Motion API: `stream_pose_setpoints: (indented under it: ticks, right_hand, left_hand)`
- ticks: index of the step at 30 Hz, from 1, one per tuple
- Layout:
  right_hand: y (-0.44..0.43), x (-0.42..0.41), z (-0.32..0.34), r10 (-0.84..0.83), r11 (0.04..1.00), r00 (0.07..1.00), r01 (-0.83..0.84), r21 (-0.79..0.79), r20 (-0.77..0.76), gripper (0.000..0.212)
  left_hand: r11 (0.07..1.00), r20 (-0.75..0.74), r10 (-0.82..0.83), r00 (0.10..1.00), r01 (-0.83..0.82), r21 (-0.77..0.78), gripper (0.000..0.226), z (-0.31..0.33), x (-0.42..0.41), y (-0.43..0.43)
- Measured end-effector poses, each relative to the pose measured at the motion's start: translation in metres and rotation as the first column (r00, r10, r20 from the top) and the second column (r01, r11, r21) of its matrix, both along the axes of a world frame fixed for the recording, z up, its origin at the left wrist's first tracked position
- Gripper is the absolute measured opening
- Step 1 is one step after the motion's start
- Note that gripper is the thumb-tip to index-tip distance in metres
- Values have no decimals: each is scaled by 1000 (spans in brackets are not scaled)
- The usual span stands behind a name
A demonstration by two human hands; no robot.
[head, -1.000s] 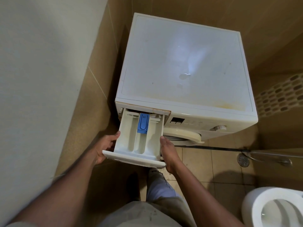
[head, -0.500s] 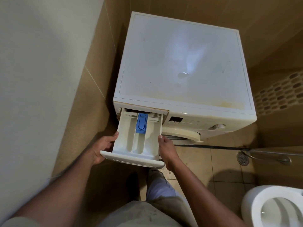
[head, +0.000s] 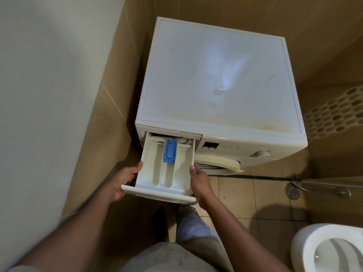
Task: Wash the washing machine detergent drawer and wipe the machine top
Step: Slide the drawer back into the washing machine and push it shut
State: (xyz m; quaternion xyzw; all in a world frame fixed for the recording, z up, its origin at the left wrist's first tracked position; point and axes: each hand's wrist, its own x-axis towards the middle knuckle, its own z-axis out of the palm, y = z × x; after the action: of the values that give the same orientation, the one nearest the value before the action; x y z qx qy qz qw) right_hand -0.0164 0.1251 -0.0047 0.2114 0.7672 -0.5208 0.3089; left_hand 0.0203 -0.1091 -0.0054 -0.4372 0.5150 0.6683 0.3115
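Observation:
The white detergent drawer point(head: 151, 169) sticks far out of the washing machine's upper left front, its back end still in the slot. A blue insert point(head: 170, 150) sits in its middle compartment. My left hand point(head: 125, 179) grips the drawer's left side, thumb on the wall, fingers underneath. My right hand point(head: 199, 180) holds the right side wall, thumb on top. The machine top point(head: 216, 75) is white and dusty, with yellowish stains near its front right edge.
A pale wall point(head: 49, 95) stands close on the left. Tan wall tiles surround the machine. A toilet bowl point(head: 330, 250) is at the lower right. A floor drain point(head: 292, 191) and a metal hose point(head: 324, 186) lie on the tiled floor to the right.
The drawer has slid a little further out toward me, with both hands still on its sides. The view shifted slightly.

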Motion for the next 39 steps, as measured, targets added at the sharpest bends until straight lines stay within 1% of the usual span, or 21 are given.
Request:
stream_pose_setpoints:
  ticks: [3,6,11,16,19,21,25,27,30,32,35,37,39]
  right_hand:
    - [3,-2,-2,-13,1000,1000,13,-2,5,39]
    - [2,-4,2,33,999,999,-32,17,-7,40]
    - [2,-5,3,57,998,998,-57,13,-29,39]
    - [2,-5,1,52,999,998,-52,7,-20,40]
    - [4,-11,1,66,997,998,-65,31,-10,40]
    - [5,-15,2,89,993,996,-88,75,-18,43]
    - [1,-20,6,40,999,999,-40,30,-8,46]
    - [-3,-33,9,17,1000,1000,-17,24,-12,46]
    - [-9,-50,9,15,999,999,-16,29,32,46]
    - [-10,-54,6,17,999,998,-19,37,60,43]
    - [-11,-52,5,9,999,999,-12,53,48,43]
    - [-6,-50,7,6,1000,998,-6,6,58,44]
    - [4,-44,6,-27,995,995,36,-93,99,41]
  left_hand:
    - [1000,-24,9,1000,-9,-10,44,0,-4,0]
    - [1000,-8,21,1000,-21,-1,45,-1,-3,-2]
    - [999,17,46,999,-46,-1,36,1,3,3]
    - [999,31,53,998,-53,-10,37,0,1,3]
    - [999,23,43,999,-43,-17,33,0,1,5]
    - [999,25,25,999,-24,-32,36,-1,0,7]
    - [999,0,17,1000,-17,-43,48,3,-12,6]
    - [999,-3,17,1000,-17,-40,50,7,-25,1]
    - [999,8,-10,1000,10,-52,53,5,-39,-5]
    - [997,13,-28,1000,29,-74,50,2,-43,-5]
    - [995,14,-25,1000,26,-101,45,3,-42,0]
    - [996,6,8,1000,-7,-87,47,3,-39,-1]
    - [993,-28,104,994,-105,-48,49,2,-32,-2]
